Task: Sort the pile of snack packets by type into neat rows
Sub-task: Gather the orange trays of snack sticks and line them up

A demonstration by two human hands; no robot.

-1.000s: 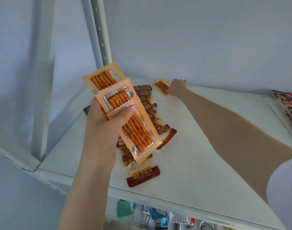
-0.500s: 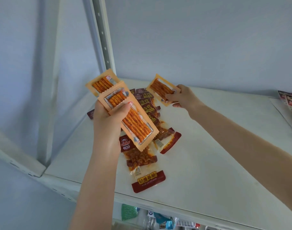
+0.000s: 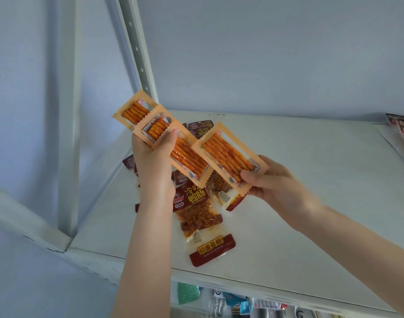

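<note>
Orange wrappers with red-brown sticks showing through clear windows fill both my hands. My left grip (image 3: 154,154) is curled round two of them, raised above the white shelf (image 3: 311,180). The front orange packet (image 3: 187,157) lies slantwise under my thumb, and the rear orange packet (image 3: 133,111) pokes out behind it towards the slotted upright post (image 3: 136,53). My right grip (image 3: 272,180) pinches the near end of a third orange packet (image 3: 228,154), thumb on top and fingers curled beneath. Its long edge runs just beside the front packet; whether the two touch I cannot tell.

Under my hands the pile of dark red packets (image 3: 196,203) lies on the shelf in an overlapping heap, partly hidden by my left forearm. The nearest one reaches towards the front edge, with reddish pieces visible through its clear middle. At the far right a few printed packets (image 3: 403,129) are cut off by the frame. Below the shelf's front edge sit small colourful goods (image 3: 230,301), too blurred to name.
</note>
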